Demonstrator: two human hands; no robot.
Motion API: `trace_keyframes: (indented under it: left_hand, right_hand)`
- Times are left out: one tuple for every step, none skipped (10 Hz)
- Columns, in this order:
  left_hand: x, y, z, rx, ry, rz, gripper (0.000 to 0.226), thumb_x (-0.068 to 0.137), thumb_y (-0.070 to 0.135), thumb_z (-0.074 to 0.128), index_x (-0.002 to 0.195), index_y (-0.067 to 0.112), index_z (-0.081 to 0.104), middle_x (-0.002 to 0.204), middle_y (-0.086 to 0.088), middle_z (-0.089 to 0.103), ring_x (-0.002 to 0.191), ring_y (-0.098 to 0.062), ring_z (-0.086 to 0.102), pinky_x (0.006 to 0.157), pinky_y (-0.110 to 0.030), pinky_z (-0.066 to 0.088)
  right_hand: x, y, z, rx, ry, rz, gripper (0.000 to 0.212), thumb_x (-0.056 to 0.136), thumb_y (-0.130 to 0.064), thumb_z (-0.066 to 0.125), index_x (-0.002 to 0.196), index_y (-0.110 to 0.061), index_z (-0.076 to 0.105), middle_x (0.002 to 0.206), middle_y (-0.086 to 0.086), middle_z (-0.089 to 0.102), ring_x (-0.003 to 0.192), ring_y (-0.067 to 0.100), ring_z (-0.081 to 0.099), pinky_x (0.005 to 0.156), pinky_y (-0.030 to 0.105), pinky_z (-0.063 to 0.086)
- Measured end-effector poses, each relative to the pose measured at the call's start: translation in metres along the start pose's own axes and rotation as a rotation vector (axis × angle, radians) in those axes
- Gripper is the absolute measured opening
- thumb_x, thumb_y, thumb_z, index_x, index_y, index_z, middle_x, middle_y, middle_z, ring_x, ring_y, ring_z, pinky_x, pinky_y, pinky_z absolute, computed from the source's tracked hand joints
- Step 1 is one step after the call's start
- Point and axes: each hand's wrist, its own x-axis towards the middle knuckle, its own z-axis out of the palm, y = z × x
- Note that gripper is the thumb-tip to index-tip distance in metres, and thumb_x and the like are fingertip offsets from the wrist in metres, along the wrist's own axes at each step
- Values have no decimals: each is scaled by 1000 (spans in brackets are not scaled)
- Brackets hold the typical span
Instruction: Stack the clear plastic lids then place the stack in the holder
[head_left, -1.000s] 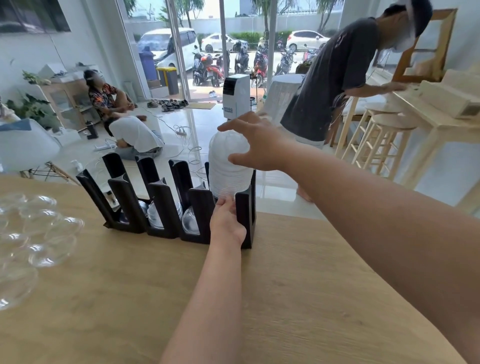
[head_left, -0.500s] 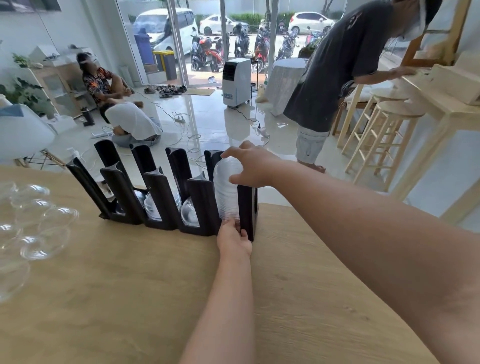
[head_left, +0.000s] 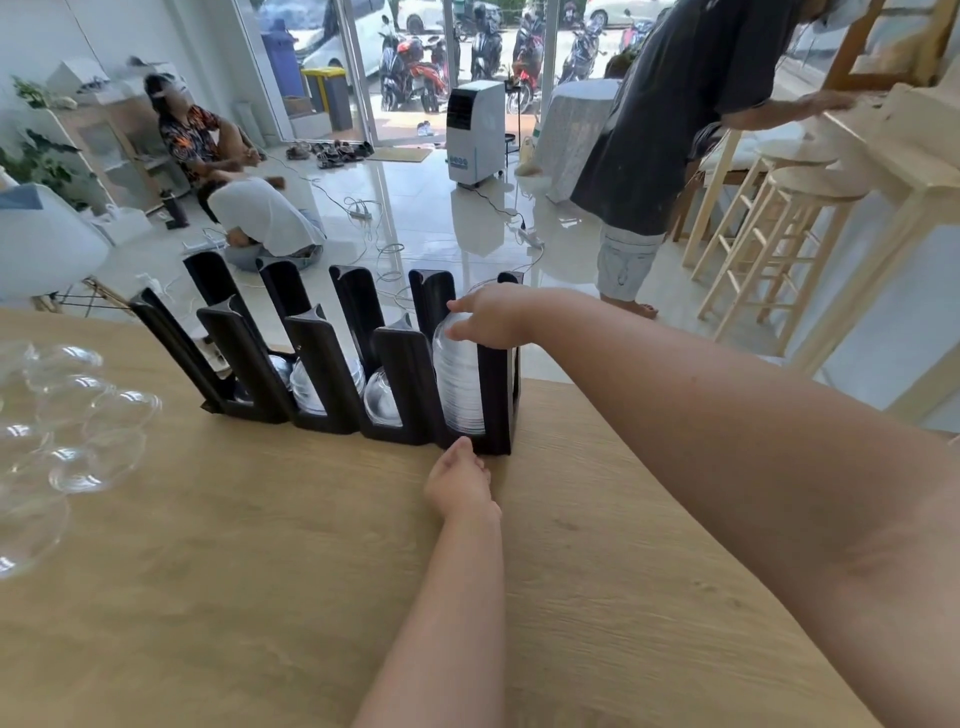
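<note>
A black holder (head_left: 322, 364) with several slots stands at the far edge of the wooden table (head_left: 260, 597). A stack of clear domed lids (head_left: 460, 384) sits in its rightmost slot. My right hand (head_left: 491, 317) rests on top of the stack, fingers curled over it. My left hand (head_left: 460, 480) lies on the table at the foot of that slot, fingertips touching the holder's base below the stack. Smaller lid stacks (head_left: 382, 397) sit in the other slots. Several loose clear lids (head_left: 78, 421) lie on the table at the left.
Beyond the table's far edge is a tiled floor with cables, a white air cooler (head_left: 475, 132), two people sitting at the left, and a person in a dark shirt (head_left: 670, 119) standing at the right by wooden stools (head_left: 774, 228).
The lid stack has gone down into the rightmost slot, my right hand following it from above. My left hand has slid from under the stack to the table in front of the holder.
</note>
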Motion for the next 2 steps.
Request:
trace_keyframes:
  left_hand:
    - [-4, -9, -19, 193, -63, 26, 8, 92, 9, 59, 98, 9, 63, 67, 0, 50, 53, -10, 42, 48, -21, 33]
    - [-13, -23, -47, 354, -168, 143, 12, 91, 8, 61, 101, 14, 62, 83, -3, 60, 64, -13, 54, 57, -23, 45]
  right_hand:
    - [-1, 1, 5, 25, -7, -6, 56, 100, -49, 31, 151, -25, 29, 158, 3, 26, 145, 27, 22, 115, 43, 19]
    - [-1, 5, 6, 100, 57, -19, 58, 98, -55, 30, 150, -32, 29, 158, 6, 24, 145, 30, 23, 115, 45, 19]
